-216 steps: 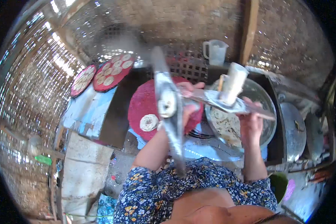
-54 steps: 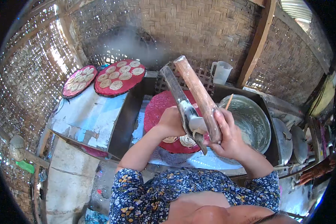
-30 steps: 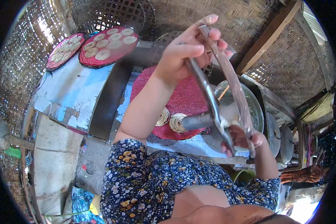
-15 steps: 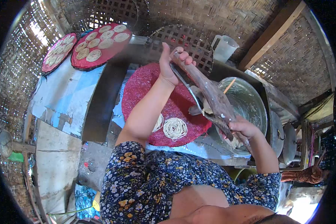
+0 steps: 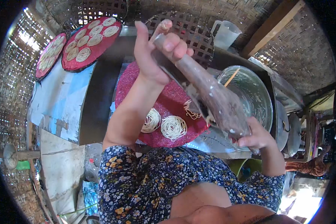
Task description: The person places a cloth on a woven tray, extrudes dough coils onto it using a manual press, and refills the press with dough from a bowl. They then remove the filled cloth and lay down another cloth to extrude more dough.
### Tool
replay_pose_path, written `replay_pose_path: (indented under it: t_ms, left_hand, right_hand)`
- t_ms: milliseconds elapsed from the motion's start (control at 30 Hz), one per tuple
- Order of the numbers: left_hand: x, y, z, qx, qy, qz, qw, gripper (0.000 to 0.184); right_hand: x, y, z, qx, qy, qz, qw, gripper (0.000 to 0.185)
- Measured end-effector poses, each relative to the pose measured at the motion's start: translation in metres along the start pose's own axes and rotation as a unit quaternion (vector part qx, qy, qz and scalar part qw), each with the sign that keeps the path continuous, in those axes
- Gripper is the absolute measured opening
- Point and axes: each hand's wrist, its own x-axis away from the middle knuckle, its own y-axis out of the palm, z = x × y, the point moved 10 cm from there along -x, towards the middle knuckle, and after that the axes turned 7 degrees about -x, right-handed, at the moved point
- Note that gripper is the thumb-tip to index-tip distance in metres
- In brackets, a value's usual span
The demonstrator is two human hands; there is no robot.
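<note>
A long wooden noodle press (image 5: 224, 100), wet and pale-smeared, is held slantwise over the right side of a round red mat (image 5: 168, 100). At its upper end, my left hand (image 5: 158, 56) curls its fingers over the wood, with the thumb sticking up. My right hand (image 5: 255, 134) is closed around the lower end. On the mat, under the press, lie two round coils of pale noodles, one whole noodle coil (image 5: 174, 127) and one partly behind my left forearm. A smaller loose heap of strands (image 5: 192, 109) shows beside the press. The press's underside is mostly hidden.
A large metal basin (image 5: 255, 93) with a wooden stick (image 5: 232, 76) stands at the right. Behind it is a plastic jug (image 5: 226, 34). Two red mats with several noodle coils, including a nearer mat (image 5: 100, 41), lean at the upper left. A lattice basket (image 5: 201, 37) stands at the back.
The press and both hands have shifted, the upper end coming closer and leftward. The press has rolled so its broad side faces up. A loose heap of strands now shows on the mat.
</note>
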Motion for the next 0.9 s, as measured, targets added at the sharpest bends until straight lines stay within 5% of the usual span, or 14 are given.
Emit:
replay_pose_path:
  t_ms: [233, 300, 500, 633, 900]
  left_hand:
    - [0.0, 0.02, -0.019, 0.039, 0.01, -0.059, 0.997, 0.059]
    - [-0.008, 0.037, -0.006, -0.007, 0.039, -0.132, 0.99, 0.049]
    - [0.003, 0.054, 0.011, -0.052, 0.015, -0.089, 0.995, 0.047]
    - [0.018, 0.036, -0.014, -0.028, -0.011, 0.007, 1.0, 0.063]
    - [-0.003, 0.029, -0.053, 0.067, -0.066, -0.103, 0.99, 0.066]
  right_hand:
    - [0.031, -0.019, -0.017, 0.042, -0.014, 0.074, 0.996, 0.078]
    - [0.026, -0.023, -0.036, 0.072, -0.104, 0.093, 0.988, 0.075]
    - [0.017, -0.005, -0.024, 0.027, -0.102, 0.055, 0.993, 0.076]
    - [0.027, -0.006, -0.007, 0.027, -0.1, 0.046, 0.994, 0.075]
    - [0.038, -0.029, -0.002, 0.083, -0.12, 0.119, 0.982, 0.07]
